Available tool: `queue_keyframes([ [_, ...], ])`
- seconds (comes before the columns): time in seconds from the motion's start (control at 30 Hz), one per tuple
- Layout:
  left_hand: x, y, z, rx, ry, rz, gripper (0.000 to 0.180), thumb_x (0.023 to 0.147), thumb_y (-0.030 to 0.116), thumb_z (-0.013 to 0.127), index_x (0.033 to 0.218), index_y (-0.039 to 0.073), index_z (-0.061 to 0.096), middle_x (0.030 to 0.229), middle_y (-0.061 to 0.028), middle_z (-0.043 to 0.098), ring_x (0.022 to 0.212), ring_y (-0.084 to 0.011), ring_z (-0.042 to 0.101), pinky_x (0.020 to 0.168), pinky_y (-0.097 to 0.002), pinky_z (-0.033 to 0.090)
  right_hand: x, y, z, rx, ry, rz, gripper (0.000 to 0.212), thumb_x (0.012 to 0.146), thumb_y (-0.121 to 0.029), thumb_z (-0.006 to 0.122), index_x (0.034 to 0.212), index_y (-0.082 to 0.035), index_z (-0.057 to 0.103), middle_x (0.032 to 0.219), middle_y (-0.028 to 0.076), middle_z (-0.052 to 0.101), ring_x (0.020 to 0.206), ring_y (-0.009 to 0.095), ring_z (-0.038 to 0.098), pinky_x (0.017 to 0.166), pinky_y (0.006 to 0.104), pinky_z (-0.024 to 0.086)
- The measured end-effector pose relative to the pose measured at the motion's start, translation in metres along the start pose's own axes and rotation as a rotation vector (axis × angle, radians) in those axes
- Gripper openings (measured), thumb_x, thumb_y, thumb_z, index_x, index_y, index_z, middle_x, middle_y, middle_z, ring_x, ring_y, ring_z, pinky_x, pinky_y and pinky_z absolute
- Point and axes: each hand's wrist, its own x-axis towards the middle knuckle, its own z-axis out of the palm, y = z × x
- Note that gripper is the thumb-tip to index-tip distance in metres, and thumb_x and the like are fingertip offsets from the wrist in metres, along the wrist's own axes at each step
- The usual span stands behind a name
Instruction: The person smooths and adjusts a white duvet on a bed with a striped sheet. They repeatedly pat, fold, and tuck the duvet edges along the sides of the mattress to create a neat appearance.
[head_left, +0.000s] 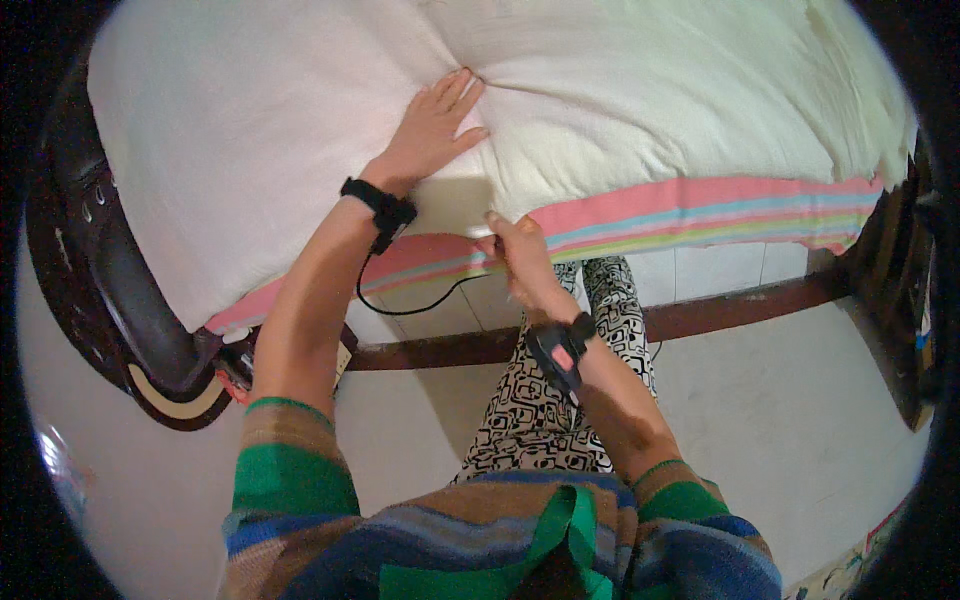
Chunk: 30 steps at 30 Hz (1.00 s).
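Note:
A white sheet [280, 130] covers the bed, with creases running out from where my left hand [432, 132] presses. That hand lies on the sheet with its fingers stretched out, holding nothing. At the bed's near edge, my right hand [524, 258] is closed on the hem of the white sheet, thumb on top and fingers curled below. Under that hem hangs a pink striped cloth [700, 208] with blue, white and yellow-green bands. Part of it is hidden behind my right hand and left forearm.
Dark, glossy wooden bed ends stand at the left [150, 290] and right [915, 310]. A dark red strip [740, 312] runs along the floor below the bed, in front of white tiles [700, 270]. A black cable [420, 310] loops down from the left wrist strap [385, 212].

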Motion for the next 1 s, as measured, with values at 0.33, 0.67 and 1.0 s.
queue_keyframes([
  [0.33,-0.007,0.004,0.014,0.036,0.050,-0.027,0.059,0.090,0.043,0.048,0.139,0.011,0.036,0.144,-0.0117,0.034,0.133,-0.0277,0.031,0.106,-0.0451,0.025,-0.007,-0.006,0.017,0.180,-0.196,0.075,0.020,0.087,-0.018,0.058,0.097,-0.001,0.059,0.084,0.005,0.062,0.069,0.012,0.056,0.066,0.0243,0.045],
  [0.67,-0.011,0.004,0.021,0.034,0.152,-0.135,0.053,0.090,0.038,0.050,0.134,0.009,0.042,0.140,-0.0121,0.039,0.129,-0.0285,0.035,0.103,-0.0426,0.030,0.018,-0.014,0.063,-0.027,0.039,-0.369,0.019,0.085,-0.016,0.054,0.093,0.001,0.060,0.078,0.009,0.059,0.065,0.017,0.052,0.057,0.0315,0.043],
  [1.0,-0.018,0.002,0.018,-0.045,0.061,-0.141,0.058,0.090,0.036,0.049,0.138,0.007,0.036,0.143,-0.0183,0.034,0.130,-0.0347,0.033,0.107,-0.0442,0.027,-0.006,0.037,0.020,0.144,-0.122,0.006,0.011,0.082,-0.017,0.055,0.082,-0.007,0.051,0.063,0.001,0.053,0.056,0.009,0.048,0.048,0.0260,0.036],
])
